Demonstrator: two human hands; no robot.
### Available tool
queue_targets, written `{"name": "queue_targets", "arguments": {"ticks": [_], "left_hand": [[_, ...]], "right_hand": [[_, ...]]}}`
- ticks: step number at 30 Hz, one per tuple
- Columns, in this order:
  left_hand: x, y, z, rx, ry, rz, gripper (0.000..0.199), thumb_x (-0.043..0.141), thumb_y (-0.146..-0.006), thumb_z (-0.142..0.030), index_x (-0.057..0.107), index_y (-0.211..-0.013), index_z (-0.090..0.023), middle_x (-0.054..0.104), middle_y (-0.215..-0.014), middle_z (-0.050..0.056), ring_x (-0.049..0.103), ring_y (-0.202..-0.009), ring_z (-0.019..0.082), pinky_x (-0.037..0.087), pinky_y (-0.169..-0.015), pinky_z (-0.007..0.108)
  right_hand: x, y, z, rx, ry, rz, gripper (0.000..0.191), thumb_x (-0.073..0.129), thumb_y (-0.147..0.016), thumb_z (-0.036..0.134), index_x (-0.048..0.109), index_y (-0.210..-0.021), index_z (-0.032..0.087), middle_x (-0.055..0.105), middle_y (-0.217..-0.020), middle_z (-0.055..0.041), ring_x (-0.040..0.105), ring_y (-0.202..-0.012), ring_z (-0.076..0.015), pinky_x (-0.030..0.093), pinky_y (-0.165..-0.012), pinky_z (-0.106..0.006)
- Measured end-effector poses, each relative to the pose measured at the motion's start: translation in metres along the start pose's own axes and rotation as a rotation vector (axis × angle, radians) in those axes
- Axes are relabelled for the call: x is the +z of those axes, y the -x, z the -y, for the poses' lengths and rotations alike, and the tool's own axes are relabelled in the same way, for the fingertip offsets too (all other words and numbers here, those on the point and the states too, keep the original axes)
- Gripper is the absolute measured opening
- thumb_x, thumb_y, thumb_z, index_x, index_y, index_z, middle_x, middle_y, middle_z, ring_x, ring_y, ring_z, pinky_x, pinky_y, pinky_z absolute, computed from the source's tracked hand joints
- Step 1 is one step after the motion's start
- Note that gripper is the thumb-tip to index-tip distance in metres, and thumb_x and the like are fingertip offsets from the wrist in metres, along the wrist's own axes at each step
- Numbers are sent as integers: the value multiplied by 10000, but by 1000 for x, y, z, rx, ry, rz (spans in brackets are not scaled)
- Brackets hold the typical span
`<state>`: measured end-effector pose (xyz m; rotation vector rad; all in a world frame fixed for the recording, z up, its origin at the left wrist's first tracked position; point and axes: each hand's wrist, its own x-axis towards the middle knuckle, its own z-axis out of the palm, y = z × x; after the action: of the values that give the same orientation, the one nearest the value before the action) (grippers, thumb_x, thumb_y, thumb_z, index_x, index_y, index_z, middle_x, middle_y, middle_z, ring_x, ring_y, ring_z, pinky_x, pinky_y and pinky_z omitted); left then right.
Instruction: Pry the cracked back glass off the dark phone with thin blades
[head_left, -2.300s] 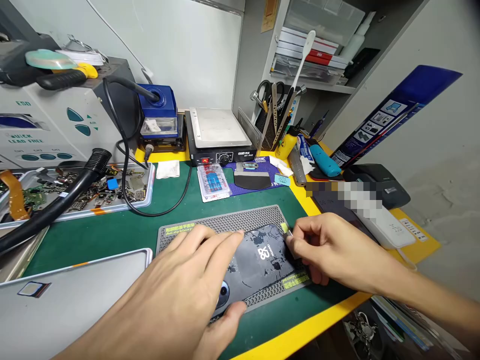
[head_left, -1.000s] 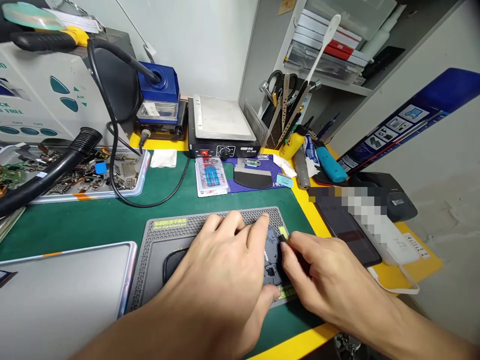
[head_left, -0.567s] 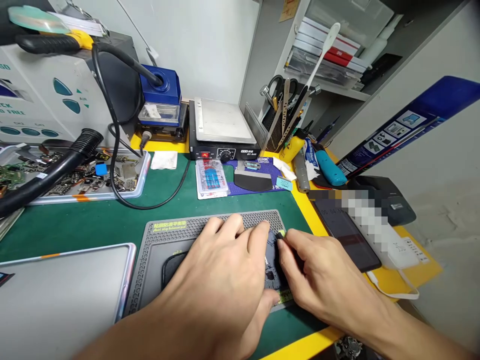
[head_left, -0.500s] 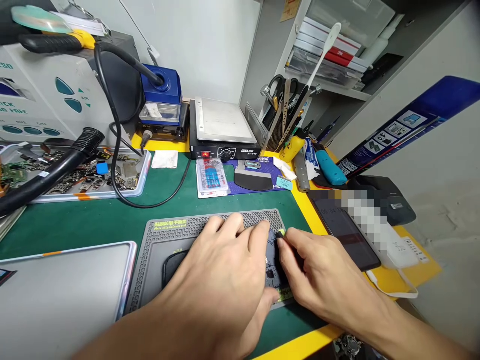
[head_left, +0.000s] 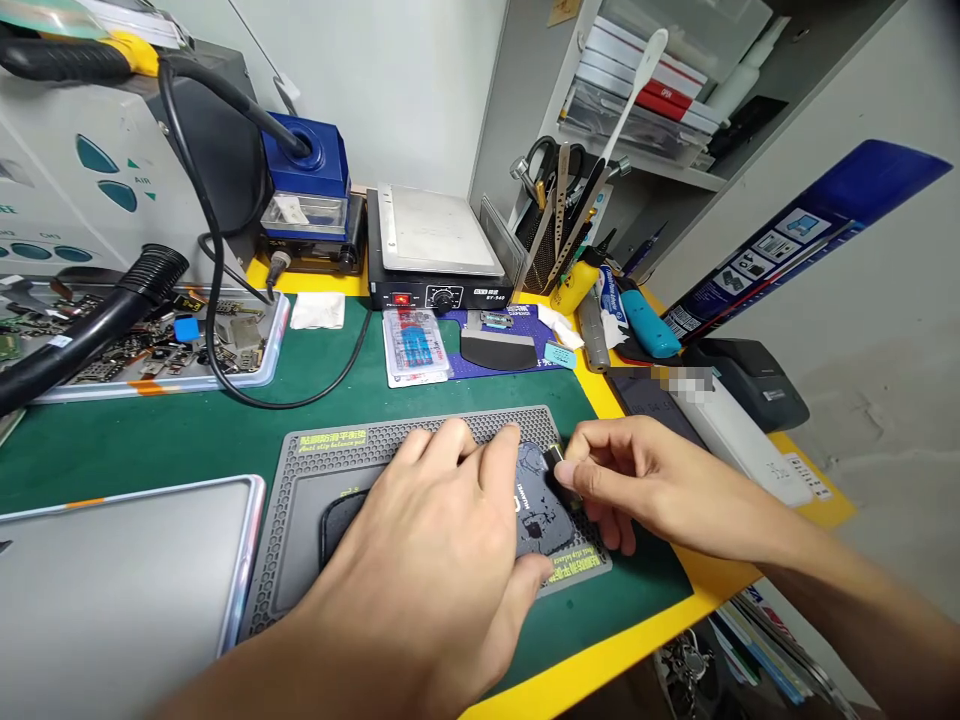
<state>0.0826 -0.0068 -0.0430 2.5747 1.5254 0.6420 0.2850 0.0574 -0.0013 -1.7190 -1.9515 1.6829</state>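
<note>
A dark phone point(head_left: 544, 500) marked HUAWEI lies crosswise on a grey anti-slip pad point(head_left: 300, 470), its surface patchy with worn or cracked marks. My left hand point(head_left: 442, 540) spans the middle of the phone, gripping it with fingers at the far side and thumb at the near side. That hand covers much of the phone; its left end shows past the wrist. At the right end, my right hand point(head_left: 619, 475) pinches a small black piece point(head_left: 555, 459) with a yellowish edge between thumb and forefinger. The piece is right by the phone's edge; whether they touch, I cannot tell.
A tray of circuit boards point(head_left: 247, 375) is at the left, with a grey-surfaced tray point(head_left: 135, 570) nearer. Behind stand a heating plate point(head_left: 439, 230), a soldering station point(head_left: 307, 200) and a tool holder point(head_left: 551, 235). A white power strip point(head_left: 750, 445) lies right.
My right hand has turned and opened out its lower fingers, still pinching the black piece; more of the phone's right end shows. My left hand stays over the phone. The view has shifted slightly.
</note>
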Motion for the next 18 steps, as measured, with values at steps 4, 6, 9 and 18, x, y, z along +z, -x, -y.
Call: {"name": "queue_targets", "arguments": {"ticks": [4, 6, 9, 18], "left_hand": [[1, 0, 0, -12, 20, 10, 616, 657, -804, -407, 558, -1296, -50, 665, -1010, 165, 583, -913, 334, 504, -782, 503], [2, 0, 0, -22, 19, -18, 643, 702, -769, -399, 571, -1288, -42, 673, -1010, 171, 591, -928, 347, 509, -784, 511], [5, -1, 0, -22, 2, -58, 648, 748, -735, -379, 596, -1267, -41, 681, -1008, 165, 597, -926, 345, 518, -782, 509], [2, -4, 0, 4, -28, -48, 613, 748, -720, -392, 629, -1218, -55, 662, -912, 135, 596, -801, 307, 538, -689, 481]], "right_hand": [[0, -2, -7, -5, -62, -45, 322, 660, -866, 404, 501, -683, 191, 573, -525, 40, 555, -448, -111, 448, -402, -200], [-1, -3, -8, -3, -60, -49, 332, 673, -855, 388, 495, -656, 189, 579, -491, 34, 544, -419, -104, 437, -392, -190], [-3, -6, -9, 23, -76, -24, 359, 688, -839, 372, 467, -620, 193, 583, -446, 26, 523, -379, -91, 419, -390, -177], [-8, -9, -14, 56, -97, 37, 335, 645, -857, 351, 473, -618, 193, 595, -438, 14, 511, -355, -88, 429, -390, -177]]}}
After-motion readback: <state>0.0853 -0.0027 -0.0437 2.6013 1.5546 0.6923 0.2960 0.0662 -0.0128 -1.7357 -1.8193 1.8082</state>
